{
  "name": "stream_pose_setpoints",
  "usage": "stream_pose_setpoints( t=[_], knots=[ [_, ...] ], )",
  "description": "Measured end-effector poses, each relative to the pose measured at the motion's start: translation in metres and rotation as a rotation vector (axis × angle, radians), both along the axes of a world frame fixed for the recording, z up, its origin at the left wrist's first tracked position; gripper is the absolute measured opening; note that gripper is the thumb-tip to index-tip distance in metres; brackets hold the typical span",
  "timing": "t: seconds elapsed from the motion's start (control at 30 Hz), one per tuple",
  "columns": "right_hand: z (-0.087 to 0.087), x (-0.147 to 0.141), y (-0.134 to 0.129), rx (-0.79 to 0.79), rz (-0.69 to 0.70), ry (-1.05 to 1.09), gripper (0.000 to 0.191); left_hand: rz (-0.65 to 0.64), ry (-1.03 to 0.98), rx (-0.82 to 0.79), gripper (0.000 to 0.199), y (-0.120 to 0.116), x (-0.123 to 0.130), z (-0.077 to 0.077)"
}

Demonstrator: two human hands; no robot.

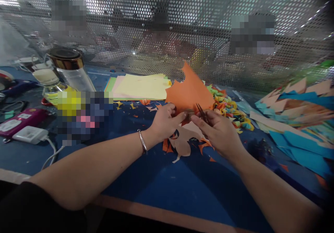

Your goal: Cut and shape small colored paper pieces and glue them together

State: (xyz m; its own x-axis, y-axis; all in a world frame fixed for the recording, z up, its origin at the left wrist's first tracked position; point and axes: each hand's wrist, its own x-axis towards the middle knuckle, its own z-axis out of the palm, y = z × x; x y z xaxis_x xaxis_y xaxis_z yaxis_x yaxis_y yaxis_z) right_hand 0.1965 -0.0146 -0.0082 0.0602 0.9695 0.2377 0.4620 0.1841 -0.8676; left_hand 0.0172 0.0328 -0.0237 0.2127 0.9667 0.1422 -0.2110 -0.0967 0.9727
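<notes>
An orange sheet of paper with a scalloped, pointed cut edge stands raised above the table. My left hand is closed on its lower edge, thumb on the near side. My right hand is closed round slim, dark, pointed scissors, their tips up and slightly apart in front of the paper. The right thumb is close to the left thumb at the sheet's lower edge; what lies between them is blurred. Below both hands lie a pale pink curved paper cutout and orange scraps.
A stack of coloured sheets lies behind my left hand. Curled paper strips are heaped right of the orange sheet, with blue and peach paper pieces farther right. Bottles and a magenta power bank stand left. A perforated metal screen rises behind.
</notes>
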Motion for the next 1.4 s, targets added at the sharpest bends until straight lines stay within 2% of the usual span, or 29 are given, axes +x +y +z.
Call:
stream_pose_setpoints(
  t=[0.07,0.13,0.27,0.4,0.53,0.67,0.9,1.23,1.4],
  knots=[
    [-0.002,0.001,0.001,0.021,-0.012,-0.035,0.054,-0.044,0.025,0.034,0.042,-0.002,0.000,0.001],
    [-0.003,0.001,0.001,0.020,-0.022,-0.016,0.051,-0.092,-0.037,0.013,0.039,-0.004,0.001,0.003],
    [-0.003,0.001,-0.001,0.041,-0.035,0.057,0.046,-0.183,-0.261,-0.151,0.042,-0.009,0.005,0.005],
    [-0.001,-0.001,-0.003,0.049,-0.019,0.093,0.043,-0.258,-0.277,-0.228,0.043,-0.012,0.005,0.008],
    [0.002,-0.004,-0.005,0.004,0.025,0.138,0.047,-0.217,-0.261,-0.216,0.030,-0.010,0.002,0.010],
    [0.004,-0.007,-0.006,-0.082,0.087,0.271,0.054,-0.165,-0.286,-0.288,0.017,-0.008,0.000,0.013],
    [0.005,-0.008,-0.008,-0.196,0.136,0.356,0.053,-0.123,-0.356,-0.286,0.015,-0.006,0.000,0.014],
    [0.009,-0.007,-0.009,-0.304,0.209,0.378,0.056,-0.170,-0.436,-0.278,0.021,-0.003,-0.001,0.011],
    [0.010,-0.005,-0.009,-0.273,0.216,0.357,0.054,-0.276,-0.370,-0.287,0.021,-0.003,-0.002,0.013]
  ],
)
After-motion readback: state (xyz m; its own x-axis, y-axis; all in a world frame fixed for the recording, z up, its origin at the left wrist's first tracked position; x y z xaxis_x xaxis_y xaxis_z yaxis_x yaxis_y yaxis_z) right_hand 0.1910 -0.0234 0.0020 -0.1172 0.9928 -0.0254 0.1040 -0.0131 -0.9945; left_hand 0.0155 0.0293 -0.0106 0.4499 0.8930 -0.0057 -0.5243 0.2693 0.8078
